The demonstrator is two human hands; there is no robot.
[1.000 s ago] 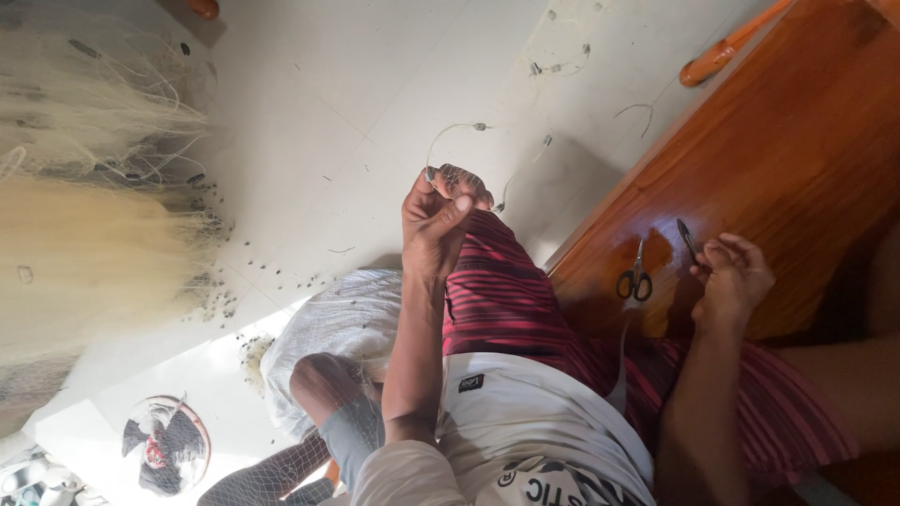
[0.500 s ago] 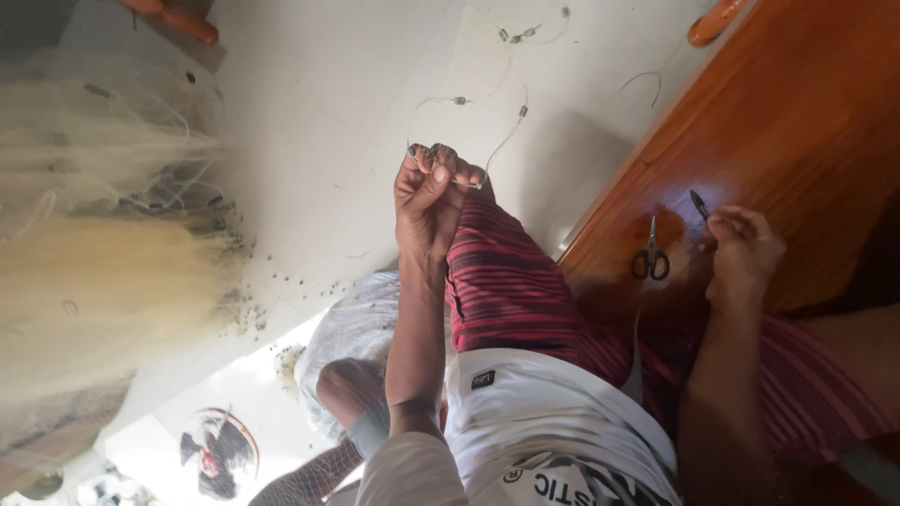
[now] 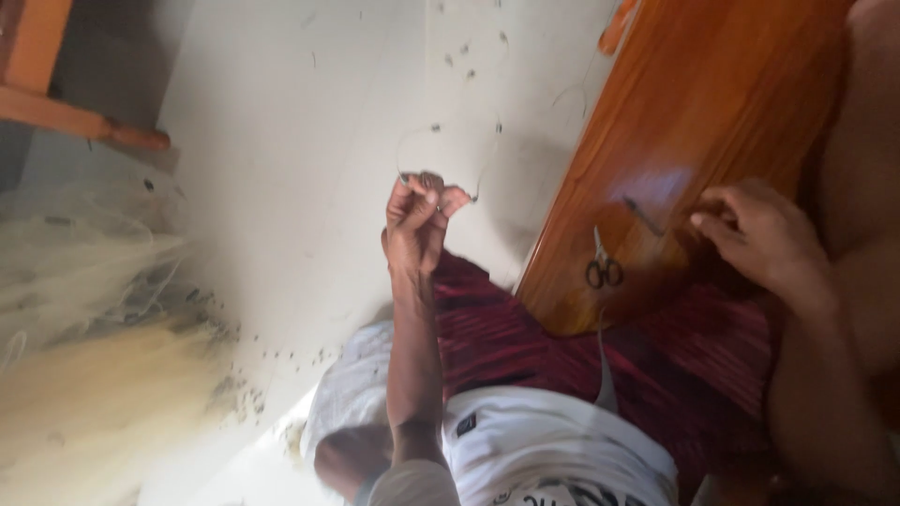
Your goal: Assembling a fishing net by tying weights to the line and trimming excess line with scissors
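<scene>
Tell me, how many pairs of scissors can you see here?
1. The small scissors lie on the polished wooden board, between the left hand and the right hand; others could be hidden out of view.

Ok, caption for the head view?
Left hand pinches a thin line over the floor; right hand rests on a wooden board near scissors.

Bare floor (image 3: 309, 169) is lying open to you on the left. Scissors (image 3: 605, 267) are sitting on the wooden worktop (image 3: 712, 103), and netting (image 3: 84, 272) is crowding the far left.
</scene>
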